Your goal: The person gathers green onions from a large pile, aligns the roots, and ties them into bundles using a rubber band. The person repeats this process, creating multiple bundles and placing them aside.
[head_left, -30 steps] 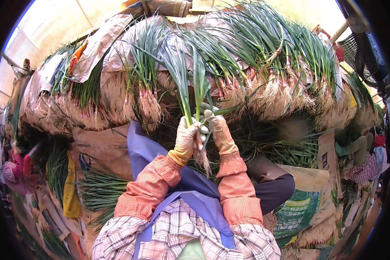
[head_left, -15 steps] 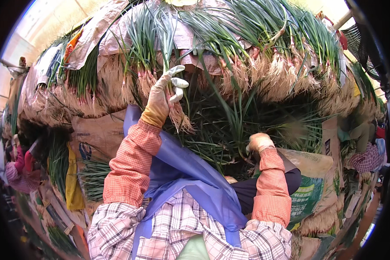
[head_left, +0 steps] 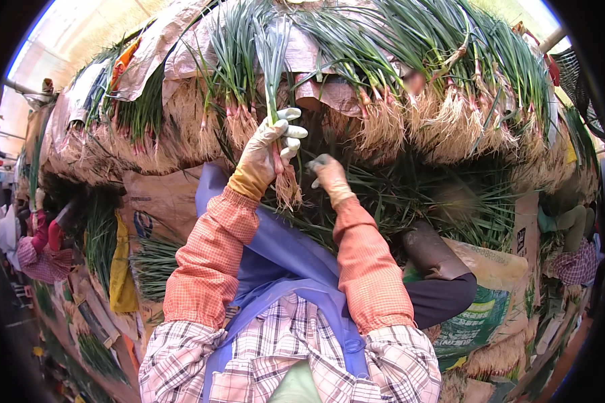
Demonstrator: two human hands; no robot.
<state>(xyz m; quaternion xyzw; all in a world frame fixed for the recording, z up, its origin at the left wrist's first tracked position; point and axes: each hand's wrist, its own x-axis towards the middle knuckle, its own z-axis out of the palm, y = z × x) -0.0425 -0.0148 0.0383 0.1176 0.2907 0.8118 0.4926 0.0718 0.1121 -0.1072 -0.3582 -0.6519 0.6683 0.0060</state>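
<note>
My left hand (head_left: 265, 151), in a pale, stained glove, is closed around a small bunch of spring onions (head_left: 273, 80). Their green leaves point up and away, and the pinkish stems and pale roots (head_left: 288, 188) hang below the fist. Just to the right, apart from those roots, is my gloved right hand (head_left: 331, 178), fingers curled in toward the thumb. Whatever lies between its fingertips is too small or blurred to make out. Beneath both hands spreads a dark heap of loose green leaves (head_left: 396, 195).
Ahead runs a high bank of spring onions (head_left: 390, 67), roots hanging toward me, with pale sacking (head_left: 181, 64) among them. A blue apron (head_left: 269, 248) covers my lap. Green stalks (head_left: 151, 269) and a yellow cloth (head_left: 121, 269) lie left. People (head_left: 44, 252) sit at both sides.
My right hand has come up and left from the leaves at lower right, close to the left hand. My left hand still holds the spring onions, slightly further right in view.
</note>
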